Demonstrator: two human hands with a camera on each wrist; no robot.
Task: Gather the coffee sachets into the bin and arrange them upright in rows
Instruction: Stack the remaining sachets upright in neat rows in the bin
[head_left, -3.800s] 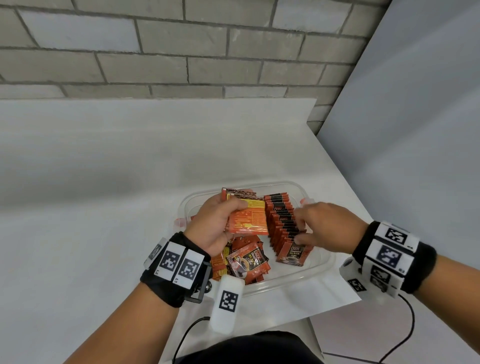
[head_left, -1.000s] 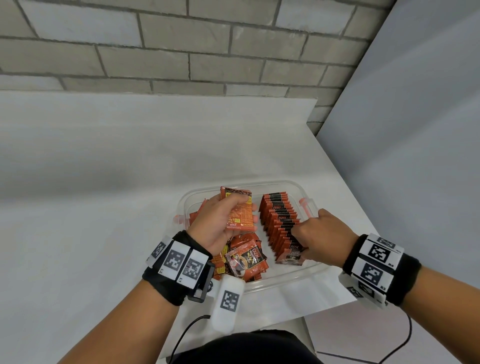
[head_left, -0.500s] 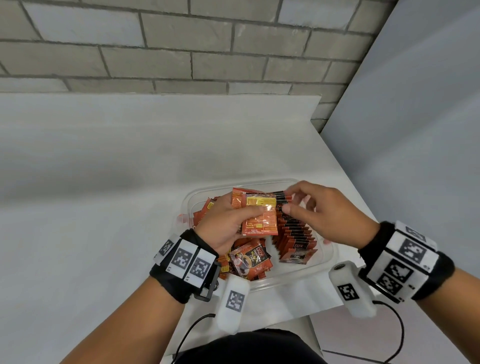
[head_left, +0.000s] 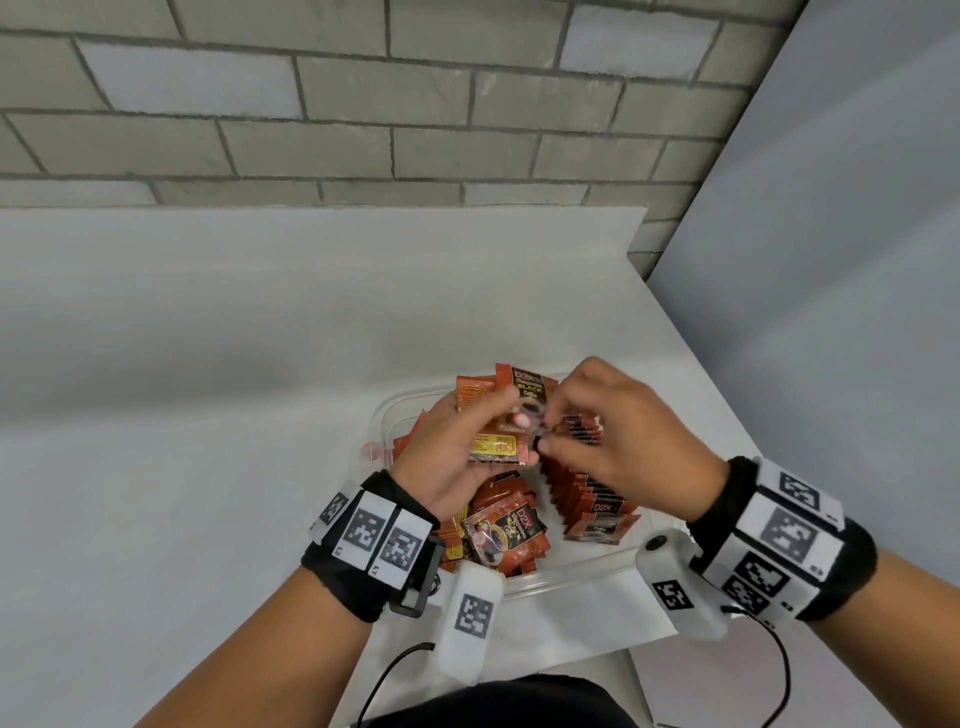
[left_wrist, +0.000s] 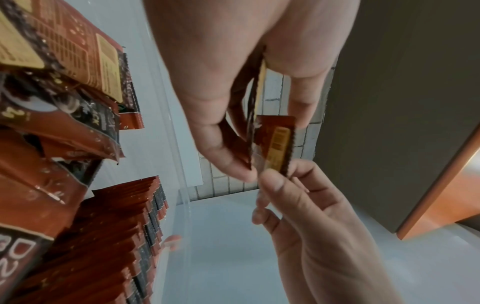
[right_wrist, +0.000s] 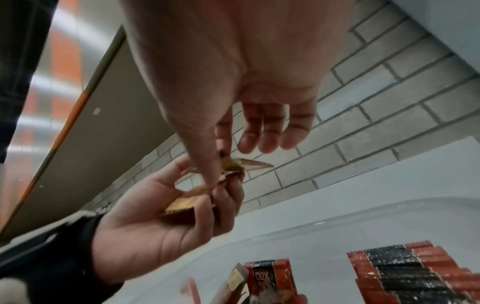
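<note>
While the clear plastic bin (head_left: 582, 569) holds the upright row of red-and-black sachets (head_left: 587, 493) just under your right hand (head_left: 628, 447), your left hand (head_left: 452, 457) grips a small orange sachet bundle (head_left: 498, 436); right fingers seemingly pinch its top one.

"D2X", "BLACK", "Coffee" on sachets (head_left: 529, 393), "L2", "L7" on left wristband tags (head_left: 382, 540)

Your sachets (head_left: 511, 535) are red-orange with black panels and yellow labels; bin (head_left: 571, 577) is clear; wristbands (head_left: 374, 540) black with white checker tags.
</note>
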